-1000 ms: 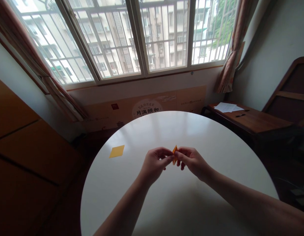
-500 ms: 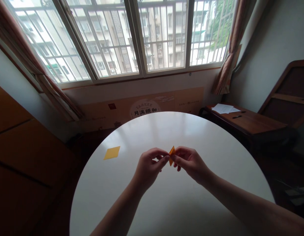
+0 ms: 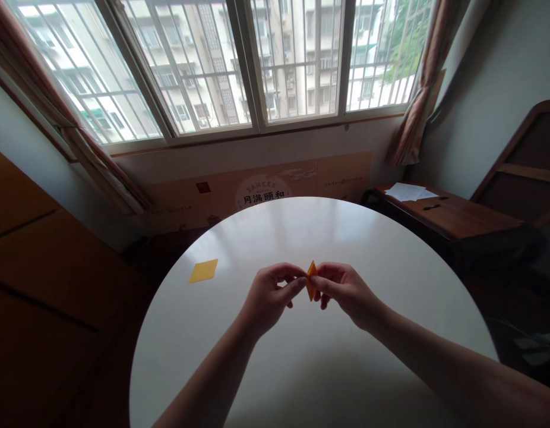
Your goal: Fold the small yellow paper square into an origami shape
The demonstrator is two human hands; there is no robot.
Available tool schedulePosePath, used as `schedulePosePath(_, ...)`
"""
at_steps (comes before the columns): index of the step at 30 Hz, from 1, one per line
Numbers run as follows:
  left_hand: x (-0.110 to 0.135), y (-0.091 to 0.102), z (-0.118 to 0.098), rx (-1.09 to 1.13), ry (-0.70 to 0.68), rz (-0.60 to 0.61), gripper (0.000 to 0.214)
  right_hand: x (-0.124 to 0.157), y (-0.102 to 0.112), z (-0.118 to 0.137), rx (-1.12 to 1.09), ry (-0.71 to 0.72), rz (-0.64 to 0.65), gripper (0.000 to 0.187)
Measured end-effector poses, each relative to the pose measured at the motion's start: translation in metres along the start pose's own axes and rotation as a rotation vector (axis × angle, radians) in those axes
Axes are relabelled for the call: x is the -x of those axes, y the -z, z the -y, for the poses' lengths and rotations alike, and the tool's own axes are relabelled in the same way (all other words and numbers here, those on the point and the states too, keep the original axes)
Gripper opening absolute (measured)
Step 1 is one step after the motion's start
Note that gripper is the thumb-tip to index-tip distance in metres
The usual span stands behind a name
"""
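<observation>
A small folded orange paper (image 3: 311, 279) is held above the round white table (image 3: 391, 279), pinched from both sides. My left hand (image 3: 268, 297) grips its left edge with thumb and forefinger closed. My right hand (image 3: 344, 291) pinches its right edge the same way. Only a narrow pointed sliver of the paper shows between the fingertips; the rest is hidden by the fingers. A flat yellow paper square (image 3: 203, 270) lies on the table to the left, well apart from both hands.
A barred window (image 3: 257, 59) with curtains fills the far wall, with a printed cardboard panel (image 3: 266, 190) below it. A dark wooden side table (image 3: 453, 217) at the right carries white sheets (image 3: 408, 191) and a pen (image 3: 432, 207). Brown cabinets stand left.
Both hands keep the same pinch on the orange paper. The view has shifted slightly; the hands and paper sit a little left of where they were a second ago.
</observation>
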State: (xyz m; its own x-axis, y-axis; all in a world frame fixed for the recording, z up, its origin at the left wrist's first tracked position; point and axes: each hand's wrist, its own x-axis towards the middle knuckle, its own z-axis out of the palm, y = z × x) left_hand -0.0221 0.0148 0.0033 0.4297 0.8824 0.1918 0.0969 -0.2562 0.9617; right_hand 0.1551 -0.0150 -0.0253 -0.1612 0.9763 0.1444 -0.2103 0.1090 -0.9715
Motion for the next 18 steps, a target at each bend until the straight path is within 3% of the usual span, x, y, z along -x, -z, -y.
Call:
schedulePosePath(9, -0.0006, -0.0058, -0.001, 0.196, 0.085, -0.015, 0.022, 0.0014, 0.0019, 0.0001, 0.066, 0.027, 0.009, 0.03)
schedulePosePath(18, -0.0024, -0.0046, 0.0006, 0.181, 0.131, -0.072, 0.025, -0.0005, 0.0026, -0.0039, 0.061, -0.025, 0.026, 0.034)
